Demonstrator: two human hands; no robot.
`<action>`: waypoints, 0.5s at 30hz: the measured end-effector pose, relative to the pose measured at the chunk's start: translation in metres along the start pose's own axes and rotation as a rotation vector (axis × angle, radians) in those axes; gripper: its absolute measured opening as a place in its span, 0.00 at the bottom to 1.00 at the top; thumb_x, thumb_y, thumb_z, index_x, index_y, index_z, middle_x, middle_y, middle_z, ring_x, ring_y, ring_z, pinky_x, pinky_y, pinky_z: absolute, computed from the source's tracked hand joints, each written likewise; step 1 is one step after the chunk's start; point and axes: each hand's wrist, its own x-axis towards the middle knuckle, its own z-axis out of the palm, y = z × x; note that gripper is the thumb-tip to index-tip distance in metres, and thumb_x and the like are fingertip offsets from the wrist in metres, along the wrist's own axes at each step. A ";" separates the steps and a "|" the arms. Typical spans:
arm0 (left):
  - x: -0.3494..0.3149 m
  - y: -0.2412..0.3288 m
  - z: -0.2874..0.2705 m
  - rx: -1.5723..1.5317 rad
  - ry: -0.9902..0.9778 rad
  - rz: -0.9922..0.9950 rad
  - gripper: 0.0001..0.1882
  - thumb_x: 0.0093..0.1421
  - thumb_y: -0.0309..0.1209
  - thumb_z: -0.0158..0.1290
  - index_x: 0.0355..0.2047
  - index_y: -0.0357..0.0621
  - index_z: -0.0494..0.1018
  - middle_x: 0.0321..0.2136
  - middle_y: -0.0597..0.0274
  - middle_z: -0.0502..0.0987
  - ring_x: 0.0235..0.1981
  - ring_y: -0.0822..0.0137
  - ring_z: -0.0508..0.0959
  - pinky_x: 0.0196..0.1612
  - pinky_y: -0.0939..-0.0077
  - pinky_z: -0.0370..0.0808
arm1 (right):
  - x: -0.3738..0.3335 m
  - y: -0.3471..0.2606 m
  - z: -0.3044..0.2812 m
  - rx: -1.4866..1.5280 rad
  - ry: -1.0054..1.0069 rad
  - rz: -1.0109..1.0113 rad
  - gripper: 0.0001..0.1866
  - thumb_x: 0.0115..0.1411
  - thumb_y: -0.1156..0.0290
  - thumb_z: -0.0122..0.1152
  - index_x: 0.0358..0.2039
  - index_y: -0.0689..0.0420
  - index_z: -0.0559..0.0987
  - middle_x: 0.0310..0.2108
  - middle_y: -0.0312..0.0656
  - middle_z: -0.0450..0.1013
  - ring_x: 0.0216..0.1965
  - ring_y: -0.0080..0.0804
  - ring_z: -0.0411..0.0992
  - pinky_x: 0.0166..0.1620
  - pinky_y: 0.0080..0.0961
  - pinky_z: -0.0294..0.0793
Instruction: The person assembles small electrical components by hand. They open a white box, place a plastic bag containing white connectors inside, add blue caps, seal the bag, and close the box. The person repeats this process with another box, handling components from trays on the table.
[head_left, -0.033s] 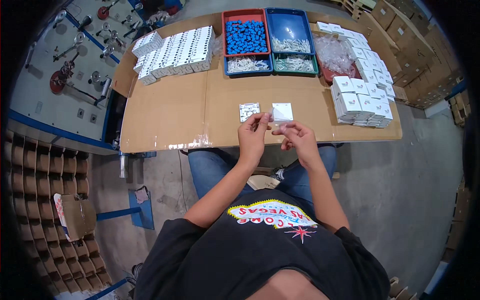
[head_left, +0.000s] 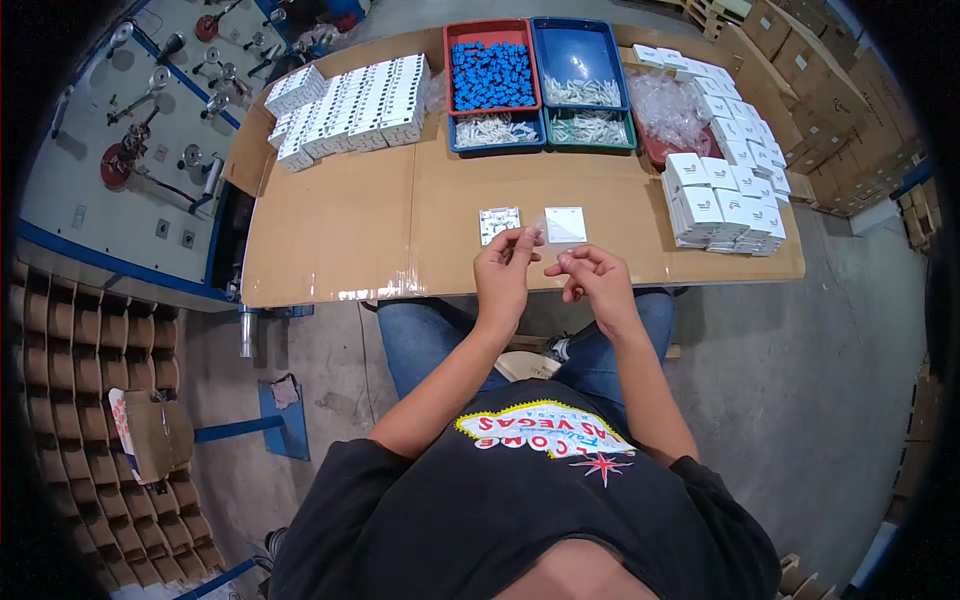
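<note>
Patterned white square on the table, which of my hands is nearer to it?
Left. Your left hand is just on the near side of the patterned white square; your right hand is farther off, toward the right.

Left hand (head_left: pixel 503 272) pinches clear film (head_left: pixel 550 240) in its fingers (head_left: pixel 526 241), right hand (head_left: pixel 603 283) near, white square (head_left: pixel 568 220) beyond

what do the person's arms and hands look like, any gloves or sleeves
The left hand and right hand are bare, with no gloves to be seen. Both forearms are uncovered, and no watch or bracelet shows. The black short sleeves end near the elbows and carry no visible markings.
</note>
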 end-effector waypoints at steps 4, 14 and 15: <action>0.001 -0.002 -0.010 0.013 0.016 -0.052 0.11 0.70 0.34 0.55 0.41 0.37 0.79 0.35 0.65 0.81 0.33 0.77 0.76 0.39 0.80 0.74 | 0.002 0.008 -0.003 -0.007 -0.076 0.033 0.12 0.67 0.66 0.61 0.46 0.60 0.77 0.39 0.45 0.83 0.20 0.18 0.72 0.25 0.13 0.68; 0.007 -0.008 -0.016 -0.103 0.045 -0.276 0.10 0.69 0.35 0.56 0.43 0.41 0.79 0.38 0.66 0.81 0.34 0.77 0.76 0.40 0.80 0.74 | 0.026 0.010 0.008 -0.017 0.162 -0.051 0.08 0.68 0.68 0.60 0.40 0.59 0.80 0.35 0.40 0.83 0.23 0.16 0.71 0.25 0.14 0.67; 0.009 -0.008 -0.017 -0.110 0.035 -0.292 0.10 0.69 0.34 0.56 0.43 0.41 0.79 0.39 0.66 0.81 0.34 0.77 0.76 0.40 0.80 0.74 | 0.029 0.009 0.006 -0.027 0.156 -0.048 0.08 0.68 0.68 0.60 0.39 0.60 0.80 0.35 0.40 0.83 0.22 0.16 0.70 0.25 0.14 0.67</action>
